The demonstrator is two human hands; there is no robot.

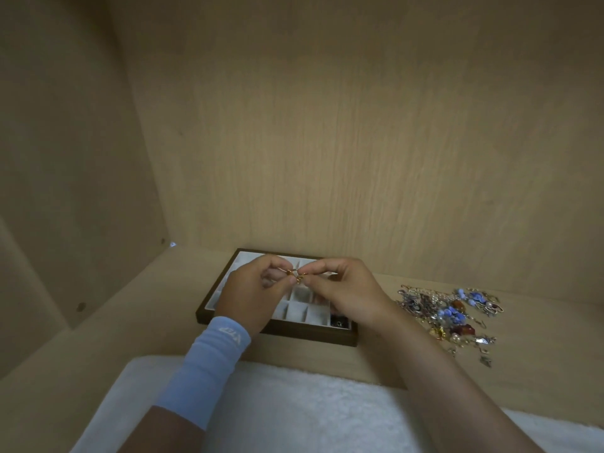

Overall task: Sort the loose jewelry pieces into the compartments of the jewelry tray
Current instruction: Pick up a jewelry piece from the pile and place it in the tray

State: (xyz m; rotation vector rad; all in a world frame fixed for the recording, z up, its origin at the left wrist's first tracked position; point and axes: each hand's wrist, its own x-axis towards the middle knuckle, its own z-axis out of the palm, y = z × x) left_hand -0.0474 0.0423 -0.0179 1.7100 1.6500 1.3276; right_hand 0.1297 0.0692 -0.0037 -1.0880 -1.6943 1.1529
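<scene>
A dark-framed jewelry tray (313, 336) with pale lined compartments sits on the wooden shelf against the back wall. Both hands hover above its middle. My left hand (253, 294) and my right hand (348, 289) each pinch an end of a small gold earring piece (296, 276) with an amber bead, held between their fingertips. A dark piece (338, 321) lies in the tray's near right compartment. My hands hide much of the tray. A pile of loose jewelry (449, 317) with blue, amber and silver beads lies on the shelf to the right of the tray.
The shelf is inside a wooden cabinet with a side wall (65, 174) on the left and a back wall (359, 142) just behind the tray. A white fluffy cloth (294, 413) covers the near edge. A light blue wristband (209, 364) is on my left forearm.
</scene>
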